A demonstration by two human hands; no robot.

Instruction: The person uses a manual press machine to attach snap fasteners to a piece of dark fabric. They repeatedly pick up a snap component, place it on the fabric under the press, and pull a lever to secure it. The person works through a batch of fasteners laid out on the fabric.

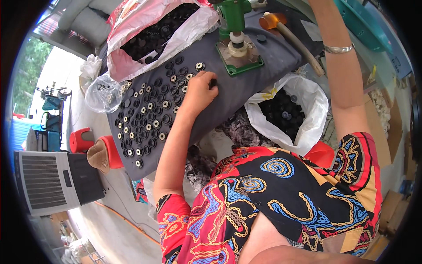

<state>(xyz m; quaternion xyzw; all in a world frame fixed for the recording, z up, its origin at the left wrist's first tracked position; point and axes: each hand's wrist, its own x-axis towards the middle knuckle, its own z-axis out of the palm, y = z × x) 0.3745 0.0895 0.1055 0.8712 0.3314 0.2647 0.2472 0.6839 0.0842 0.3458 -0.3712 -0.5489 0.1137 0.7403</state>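
Observation:
Over the grey-covered table (205,115), my left hand (200,94) is closed, its fingertips pinching a small black round part (212,83). To its left lie many black plastic rings (151,116), several with a metal bearing-like ring seated in them. One such bearing-like piece (200,66) sits just beyond my knuckles. A green hand press (233,22) stands ahead, a black part and a pale round holder (238,49) under its ram on the base plate. My right forearm reaches up past the top edge, with a silver bangle at the wrist; that hand is out of sight.
A pink-white bag (115,57) of black parts lies at the back left, beside a clear plastic bag (103,94). A mallet (299,46) and a black disc (261,38) lie right of the press. Below the table's right side, a white bag (259,116) holds black caps.

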